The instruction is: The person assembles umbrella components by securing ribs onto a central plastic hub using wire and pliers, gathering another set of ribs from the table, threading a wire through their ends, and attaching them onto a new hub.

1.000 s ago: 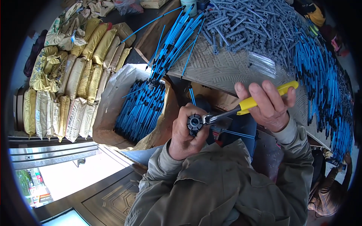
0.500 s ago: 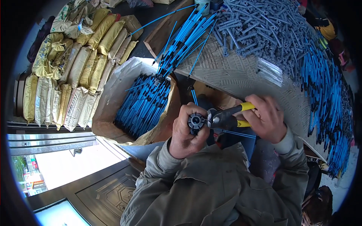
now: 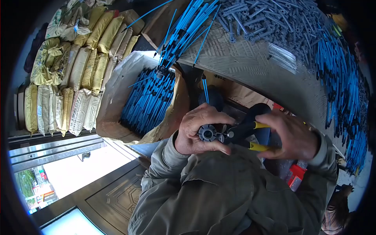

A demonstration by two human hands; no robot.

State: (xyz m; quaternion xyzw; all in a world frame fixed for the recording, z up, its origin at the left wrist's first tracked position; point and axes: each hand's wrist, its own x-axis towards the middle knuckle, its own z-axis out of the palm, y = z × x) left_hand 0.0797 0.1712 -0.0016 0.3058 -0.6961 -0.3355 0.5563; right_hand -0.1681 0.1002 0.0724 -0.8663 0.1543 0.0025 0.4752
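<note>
Head view: left hand [image 3: 197, 131] grips grey round fitting [image 3: 207, 133], end facing up for access; right hand [image 3: 291, 135] squeezes yellow-handled pliers [image 3: 244, 135], jaws at fitting.

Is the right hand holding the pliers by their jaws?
No, the right hand grips the pliers by the handles; their tip meets the grey part in the left hand.

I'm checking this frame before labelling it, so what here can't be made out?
- Head view: the jaws of the pliers meet the small grey round part, too small to tell what they grip.
- The left hand covers most of that part.
- The right hand hides the handle ends.
- The blue rods in the box: lower ends hidden by its wall.
</note>
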